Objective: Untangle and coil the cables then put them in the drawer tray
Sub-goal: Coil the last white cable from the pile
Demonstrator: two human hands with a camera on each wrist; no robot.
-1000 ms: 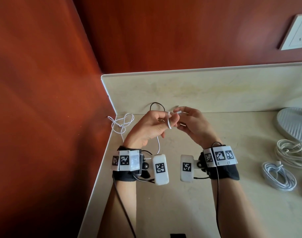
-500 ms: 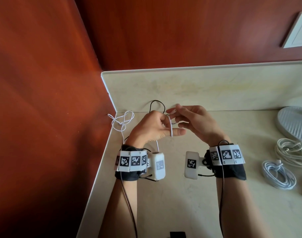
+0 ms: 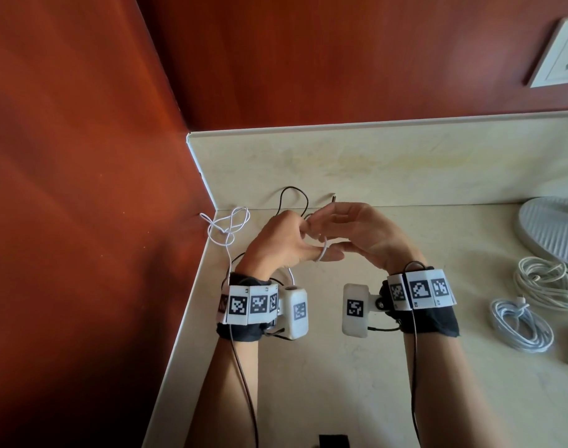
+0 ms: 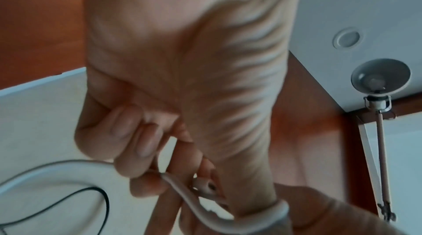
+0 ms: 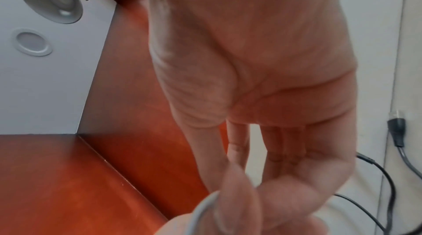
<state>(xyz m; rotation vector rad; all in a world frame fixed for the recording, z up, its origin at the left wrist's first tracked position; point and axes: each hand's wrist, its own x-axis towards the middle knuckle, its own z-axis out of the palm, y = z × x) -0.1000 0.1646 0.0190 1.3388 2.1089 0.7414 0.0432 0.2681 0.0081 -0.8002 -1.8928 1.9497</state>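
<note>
Against the red side wall (image 3: 82, 221), at the far left corner of the table (image 3: 341, 383), lies the loose remainder of the thin white cable (image 3: 226, 227), knotted loops still slack and running back under the left wrist. Compared with a second ago, shifted slightly nearer and lower; white loop now sits round the left thumb rather than pinched between both sets of fingertips. Left hand (image 3: 276, 244) curled, gripping the cable, one turn wound round the thumb, with a small white connector end seen by the fingers in the wrist view (image 4: 203, 187). Means, by my judgement, coiling is just begun on this cable, with most of its length yet to draw in and untangle. Black cable (image 3: 292, 202) loops behind the hands against the backsplash, its metal plug tip (image 3: 334, 198) just beyond the fingers; risk of snagging it into the white coil. Right hand (image 3: 360, 234) opened out, fingers nearly straight and relaxed, touching the left, holding nothing that shows. Open room lies toward the viewer and between the hands and the right; table edge runs close along the left forearm. Further right, two coiled white cables (image 3: 522, 324) (image 3: 547, 282) near a ribbed white object (image 3: 564, 227). No drawer tray in view.
</note>
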